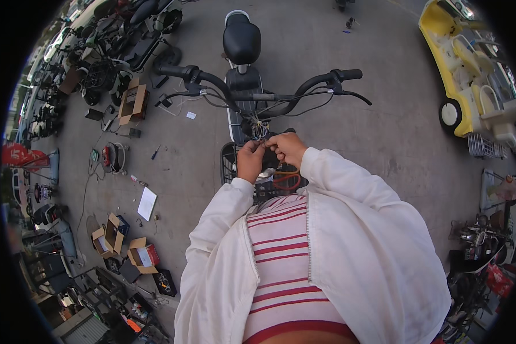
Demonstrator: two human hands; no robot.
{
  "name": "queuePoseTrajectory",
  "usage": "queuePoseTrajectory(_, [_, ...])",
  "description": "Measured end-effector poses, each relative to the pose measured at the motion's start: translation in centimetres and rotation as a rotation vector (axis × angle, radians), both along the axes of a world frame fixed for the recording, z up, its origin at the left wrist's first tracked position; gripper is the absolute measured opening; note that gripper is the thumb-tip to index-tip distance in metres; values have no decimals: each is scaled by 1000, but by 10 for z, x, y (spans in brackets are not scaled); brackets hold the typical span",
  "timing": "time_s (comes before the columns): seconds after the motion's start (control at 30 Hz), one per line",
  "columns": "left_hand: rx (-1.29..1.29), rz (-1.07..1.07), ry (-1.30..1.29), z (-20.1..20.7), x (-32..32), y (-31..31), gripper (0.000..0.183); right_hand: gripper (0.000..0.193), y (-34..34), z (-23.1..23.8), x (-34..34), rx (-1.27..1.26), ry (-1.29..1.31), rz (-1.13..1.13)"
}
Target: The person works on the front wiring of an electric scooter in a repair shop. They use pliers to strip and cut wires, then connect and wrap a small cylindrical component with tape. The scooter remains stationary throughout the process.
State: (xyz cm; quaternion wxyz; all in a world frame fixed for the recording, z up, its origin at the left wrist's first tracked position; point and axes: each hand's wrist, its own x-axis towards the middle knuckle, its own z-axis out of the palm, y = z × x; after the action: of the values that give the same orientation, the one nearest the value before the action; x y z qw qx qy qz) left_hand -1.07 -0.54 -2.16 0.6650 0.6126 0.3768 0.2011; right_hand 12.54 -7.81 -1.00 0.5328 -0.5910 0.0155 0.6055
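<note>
An electric bike stands in front of me, its handlebar toward me and its black seat beyond. A bundle of thin, mostly pale wires comes out below the middle of the handlebar. My left hand pinches at the near end of these wires. Close against it, my right hand is closed too, thumb and forefinger on the wire ends. The exact join between the fingertips is too small to make out. Under my hands is a black front basket, holding something with orange-red loops.
Left on the floor lie an open cardboard box, a screwdriver, a white sheet and more boxes. Parked bikes crowd the far left. A yellow vehicle stands at the right.
</note>
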Motion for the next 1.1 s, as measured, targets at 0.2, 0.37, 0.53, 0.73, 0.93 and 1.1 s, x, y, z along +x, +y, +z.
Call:
queuePoseTrajectory(0.2, [36,32,-3,-2,-8,1,25,17,-11,10,-16,127,-249,155])
queuePoseTrajectory(0.37, [190,90,146,6,2,1,31,23,-37,14,-15,114,-328,56])
queuePoseTrajectory(0.53, [259,151,133,-9,8,2,28,22,-69,9,-11,82,-320,22])
queuePoseTrajectory(0.73, [292,215,163,-4,6,-6,30,23,-102,13,-2,26,-312,-14])
queuePoseTrajectory(0.93, [380,326,234,-5,19,-20,28,25,-137,9,20,43,-330,-22])
queuePoseTrajectory(1.1, [380,415,215,-30,23,-28,24,26,-178,14,56,62,-323,-22])
